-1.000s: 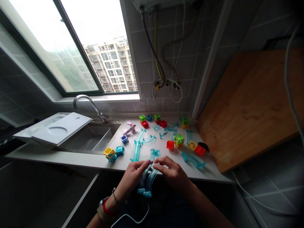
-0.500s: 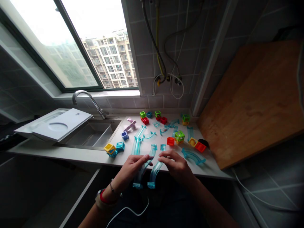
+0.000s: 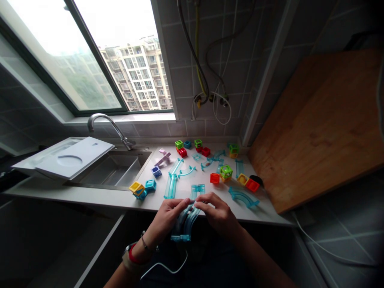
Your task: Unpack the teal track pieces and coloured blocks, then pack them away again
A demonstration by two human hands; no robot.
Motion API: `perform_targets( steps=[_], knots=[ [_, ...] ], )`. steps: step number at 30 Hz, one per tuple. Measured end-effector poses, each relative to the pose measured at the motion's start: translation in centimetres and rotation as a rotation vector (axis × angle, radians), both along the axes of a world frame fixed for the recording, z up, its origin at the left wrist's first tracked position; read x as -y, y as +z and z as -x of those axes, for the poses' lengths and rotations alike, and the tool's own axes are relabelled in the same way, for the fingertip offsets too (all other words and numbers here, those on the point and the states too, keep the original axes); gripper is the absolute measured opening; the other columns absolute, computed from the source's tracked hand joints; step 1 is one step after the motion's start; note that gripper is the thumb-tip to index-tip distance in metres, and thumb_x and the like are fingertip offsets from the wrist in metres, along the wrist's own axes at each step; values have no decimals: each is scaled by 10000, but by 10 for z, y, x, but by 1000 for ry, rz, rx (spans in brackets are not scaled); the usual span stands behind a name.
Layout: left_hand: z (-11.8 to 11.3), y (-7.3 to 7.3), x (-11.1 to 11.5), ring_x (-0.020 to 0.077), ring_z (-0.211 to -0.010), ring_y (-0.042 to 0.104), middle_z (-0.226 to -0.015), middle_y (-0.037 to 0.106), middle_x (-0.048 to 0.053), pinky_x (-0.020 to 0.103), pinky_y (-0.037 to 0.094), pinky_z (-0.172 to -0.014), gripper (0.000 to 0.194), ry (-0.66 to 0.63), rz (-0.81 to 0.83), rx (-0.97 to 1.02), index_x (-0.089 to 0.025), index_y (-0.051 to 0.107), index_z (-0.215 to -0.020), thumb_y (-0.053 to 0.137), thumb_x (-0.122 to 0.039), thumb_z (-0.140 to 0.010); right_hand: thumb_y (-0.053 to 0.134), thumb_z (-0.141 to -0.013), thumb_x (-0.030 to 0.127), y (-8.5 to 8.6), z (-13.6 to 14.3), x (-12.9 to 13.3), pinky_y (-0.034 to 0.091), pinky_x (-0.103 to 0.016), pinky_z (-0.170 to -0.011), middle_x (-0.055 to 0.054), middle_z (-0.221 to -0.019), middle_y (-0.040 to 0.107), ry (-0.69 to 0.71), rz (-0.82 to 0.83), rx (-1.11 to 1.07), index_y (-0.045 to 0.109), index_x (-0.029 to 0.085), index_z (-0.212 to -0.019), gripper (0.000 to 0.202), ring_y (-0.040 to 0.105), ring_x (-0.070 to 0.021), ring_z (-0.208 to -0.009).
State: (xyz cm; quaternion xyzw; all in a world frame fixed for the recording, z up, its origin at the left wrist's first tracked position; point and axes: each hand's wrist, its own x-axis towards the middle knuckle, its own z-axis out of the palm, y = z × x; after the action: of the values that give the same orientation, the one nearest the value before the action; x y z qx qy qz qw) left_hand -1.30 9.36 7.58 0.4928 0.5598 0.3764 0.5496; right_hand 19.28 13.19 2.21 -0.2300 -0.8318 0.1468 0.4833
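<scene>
Two clear blue curved track pieces are side by side above the counter's front edge, their ends touching or nearly so. My left hand (image 3: 170, 218) is closed on the left track piece (image 3: 179, 222). My right hand (image 3: 218, 212) grips the right track piece (image 3: 190, 222) between thumb and fingers. The far ends of both pieces show just beyond my fingertips, and the near ends hang below my hands. Beyond them, a straight clear blue track (image 3: 171, 185) lies on the counter, and an orange-red cube (image 3: 215, 178) sits to the right.
Several coloured cubes and tracks lie on the white counter (image 3: 150, 202). A curved blue track (image 3: 243, 197) lies near the right front edge. At left are a sink (image 3: 120, 170), a faucet (image 3: 109, 124) and white panels (image 3: 75, 158). A wooden board (image 3: 324, 128) leans at right.
The two held track pieces have come together from being apart. My hands have moved closer to each other. The view has shifted slightly.
</scene>
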Motion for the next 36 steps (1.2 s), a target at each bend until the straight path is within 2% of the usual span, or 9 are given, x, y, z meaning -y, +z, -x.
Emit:
perform_targets(
  steps=[11, 15, 17, 20, 23, 26, 29, 33, 36],
  knots=[
    [-4, 0, -1, 134, -640, 500, -726, 655, 39, 212, 401, -547, 510, 33, 1, -8, -112, 826, -891, 687, -600, -845, 531, -988, 51, -2, -1, -2, 605, -362, -847, -90, -1087, 703, 6, -17, 32, 709, 247, -1203, 341, 657, -214, -988],
    [0, -8, -6, 199, -817, 634, -841, 736, 63, 262, 504, -746, 449, -1, -46, -38, -139, 825, -967, 661, -550, -894, 519, -986, 40, -6, 2, -4, 606, -379, -881, -91, -1109, 705, 18, 18, 23, 694, 257, -1240, 377, 661, -218, -1021],
    [3, -12, -9, 235, -945, 670, -942, 763, 77, 299, 512, -868, 427, -6, -92, -74, -159, 809, -1045, 658, -533, -904, 535, -985, 62, -11, 5, -4, 606, -401, -914, -107, -1223, 690, 9, 50, -12, 664, 267, -1298, 396, 654, -236, -1107],
    [7, -16, -15, 229, -880, 676, -1025, 756, 86, 321, 527, -812, 483, 47, -184, -276, -188, 750, -1182, 655, -564, -893, 563, -981, 116, -23, 5, 0, 596, -454, -964, -134, -1434, 588, -110, 117, -113, 615, 273, -1365, 417, 620, -271, -1230],
    [7, -21, -26, 187, -704, 618, -1011, 738, 69, 319, 505, -719, 478, 28, -290, -596, -223, 715, -1194, 606, -593, -911, 563, -981, 145, -39, -12, 7, 588, -484, -953, -132, -1403, 597, -299, 164, -191, 663, 266, -1292, 349, 613, -290, -1235],
    [-3, -33, -45, 196, -708, 622, -946, 713, 58, 331, 487, -745, 393, -85, -336, -798, -225, 706, -1090, 561, -556, -936, 560, -988, 166, -56, -46, 12, 554, -524, -969, -114, -1244, 663, -464, 171, -168, 713, 260, -1189, 270, 624, -289, -1166],
    [-19, -55, -68, 236, -782, 648, -883, 689, 65, 346, 473, -763, 326, -118, -331, -865, -213, 692, -999, 593, -511, -910, 561, -995, 201, -70, -87, 8, 522, -554, -990, -113, -1152, 678, -612, 174, -97, 720, 243, -1157, 231, 621, -292, -1110],
    [-36, -87, -94, 272, -821, 663, -844, 671, 77, 356, 471, -747, 320, -98, -292, -885, -204, 677, -985, 615, -503, -889, 612, -969, 289, -88, -127, -8, 521, -567, -1001, -143, -1196, 652, -761, 209, 46, 701, 203, -1198, 261, 612, -320, -1127],
    [-42, -106, -107, 296, -844, 671, -851, 669, 96, 386, 487, -766, 386, -70, -266, -861, -182, 673, -1017, 615, -540, -887, 636, -947, 329, -100, -138, -21, 538, -552, -1002, -163, -1284, 622, -776, 263, 162, 636, 186, -1322, 401, 614, -335, -1179]
  ],
)
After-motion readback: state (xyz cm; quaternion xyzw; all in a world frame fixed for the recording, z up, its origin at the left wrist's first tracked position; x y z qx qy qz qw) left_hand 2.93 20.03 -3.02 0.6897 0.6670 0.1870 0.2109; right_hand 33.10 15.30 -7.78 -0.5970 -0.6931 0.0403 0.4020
